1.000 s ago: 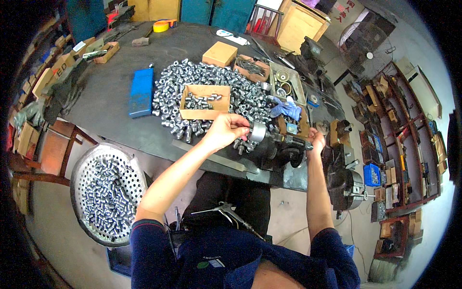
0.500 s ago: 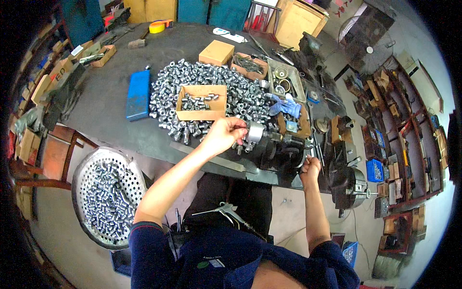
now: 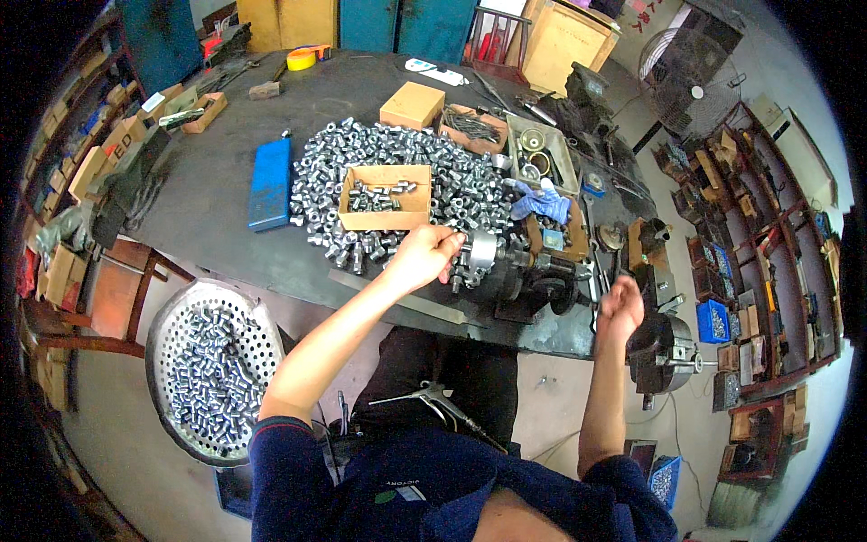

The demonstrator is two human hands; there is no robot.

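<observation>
My left hand (image 3: 428,257) is closed in a pinch at the left face of a silver round chuck (image 3: 483,251). The fingers hide whatever they hold. That chuck is on a dark bench-mounted machine (image 3: 542,280) at the near table edge. To the right of the machine, my right hand (image 3: 621,309) is off by itself with its fingers curled, blurred by motion; I cannot tell whether it holds anything. Behind my left hand, a cardboard box (image 3: 384,219) with several metal fittings stands amid a large heap of shiny metal fittings (image 3: 339,154).
A perforated metal basin (image 3: 262,339) of fittings stands lower left. On the table are a blue box (image 3: 269,185), a closed carton (image 3: 412,106), a blue glove (image 3: 542,200) and a parts tray (image 3: 562,167). An air gun (image 3: 433,397) lies across my lap. A dark machine (image 3: 664,352) is at right.
My right hand has moved right, away from the machine's right end. My left hand stays at the chuck. The whole view has shifted slightly.
</observation>
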